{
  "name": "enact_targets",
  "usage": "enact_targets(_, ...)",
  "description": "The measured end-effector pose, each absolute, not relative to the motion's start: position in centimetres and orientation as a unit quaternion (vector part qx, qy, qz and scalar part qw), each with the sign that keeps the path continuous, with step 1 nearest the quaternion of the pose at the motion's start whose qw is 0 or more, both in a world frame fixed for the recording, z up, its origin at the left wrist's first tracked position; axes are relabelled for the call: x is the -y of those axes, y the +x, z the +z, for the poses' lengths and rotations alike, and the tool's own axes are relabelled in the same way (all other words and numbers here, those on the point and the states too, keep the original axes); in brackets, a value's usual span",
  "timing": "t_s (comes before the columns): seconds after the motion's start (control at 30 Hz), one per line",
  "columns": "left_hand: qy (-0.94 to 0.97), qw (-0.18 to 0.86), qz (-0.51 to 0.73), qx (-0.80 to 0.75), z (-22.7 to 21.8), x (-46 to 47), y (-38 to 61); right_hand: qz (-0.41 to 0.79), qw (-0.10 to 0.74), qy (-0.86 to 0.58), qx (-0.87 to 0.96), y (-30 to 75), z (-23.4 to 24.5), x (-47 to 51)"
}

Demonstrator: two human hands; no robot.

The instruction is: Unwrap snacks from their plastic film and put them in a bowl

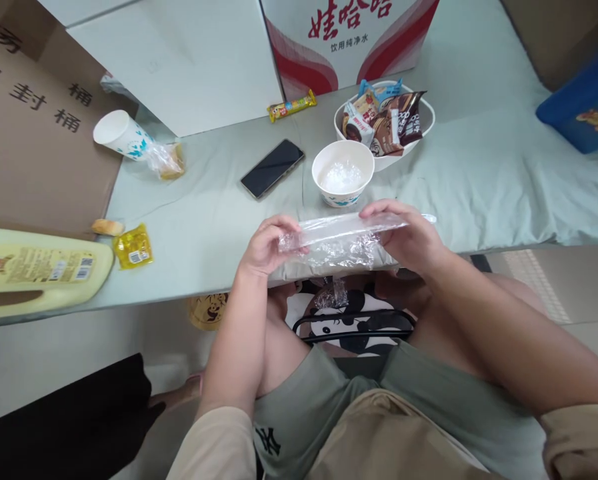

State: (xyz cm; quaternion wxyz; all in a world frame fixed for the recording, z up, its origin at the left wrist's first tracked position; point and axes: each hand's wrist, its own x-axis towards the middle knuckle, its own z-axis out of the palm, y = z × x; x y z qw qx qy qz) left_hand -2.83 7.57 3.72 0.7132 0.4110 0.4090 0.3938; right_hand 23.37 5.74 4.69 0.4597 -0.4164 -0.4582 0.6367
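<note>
A crinkled sheet of clear plastic film (pixel 336 233) stretches between my two hands above the table's front edge. My left hand (pixel 269 245) grips its left end, fingers curled round it. At the other end my right hand (pixel 409 235) holds it, thumb and fingers closed on the film. Just beyond my hands stands a white paper bowl (pixel 343 175) with crumpled clear plastic inside. Below the film, a loose end of clear plastic (pixel 333 293) hangs over my lap.
A white basket (pixel 431 127) of wrapped snacks stands behind the bowl. Left of it lie a phone (pixel 273 169) and a yellow snack bar (pixel 292 107). A tilted paper cup (pixel 121 135), yellow packet (pixel 133 247) and yellow jug (pixel 43 270) are farther left. Boxes (pixel 349 43) line the back.
</note>
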Motion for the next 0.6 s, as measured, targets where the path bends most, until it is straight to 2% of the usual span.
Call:
enact_targets(0.07, 0.435, 0.692, 0.408, -0.406, 3.4, -7.9, -2.9, 0.647, 0.437, -0.417, 0.466, 23.6, 4.8, -5.9)
enact_targets(0.23, 0.522, 0.587, 0.427, -0.448, 2.1, -8.2, -2.0, 0.562, 0.377, -0.536, 0.505, 23.4, 3.7, -6.2)
enact_targets(0.47, 0.523, 0.530, 0.476, -0.468, 1.1, -8.5, -1.3, 0.559, 0.457, -0.527, 0.449, 23.2, 3.1, -6.5)
enact_targets(0.6, 0.537, 0.403, 0.542, -0.505, 1.0, -8.7, -1.4, 0.459, 0.492, -0.521, 0.525, 23.2, 3.7, -6.1)
